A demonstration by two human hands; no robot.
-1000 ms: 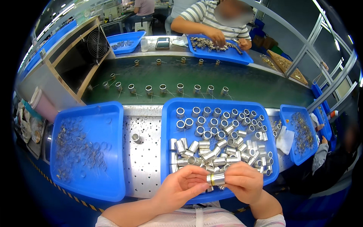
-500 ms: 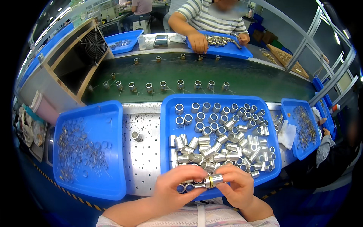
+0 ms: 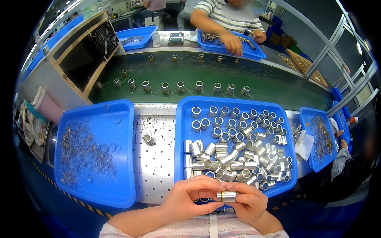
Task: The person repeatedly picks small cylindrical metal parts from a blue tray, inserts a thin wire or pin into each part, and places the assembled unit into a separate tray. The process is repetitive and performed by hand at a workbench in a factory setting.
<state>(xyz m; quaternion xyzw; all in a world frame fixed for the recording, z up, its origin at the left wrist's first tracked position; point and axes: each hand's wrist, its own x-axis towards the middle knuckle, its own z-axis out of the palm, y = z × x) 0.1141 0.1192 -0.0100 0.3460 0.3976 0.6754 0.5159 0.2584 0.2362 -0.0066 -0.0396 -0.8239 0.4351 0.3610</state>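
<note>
Right now my left hand [image 3: 194, 196] and right hand [image 3: 249, 200] are curled mostly closed, gripping a shiny metal cylinder [image 3: 228, 196] with a yellow band between them, by the near edge of a blue tray [image 3: 180, 131] of metal tubes. To the left, 1 short tube [image 3: 147, 139] sits on the perforated surface [image 3: 152, 174]; across the green belt [image 3: 186, 71], a co-worker [image 3: 224, 20] in stripes reaches out.

On my remote view, dark blue floor [image 3: 67, 214] runs below left, crossed by black-and-yellow striped tape [image 3: 82, 203]. Far side, I note a white stool [image 3: 154, 22]; strip lights [image 3: 72, 6] glow upper left; dark grey wall [image 3: 302, 31] behind pale metal framing [image 3: 326, 47], right.
</note>
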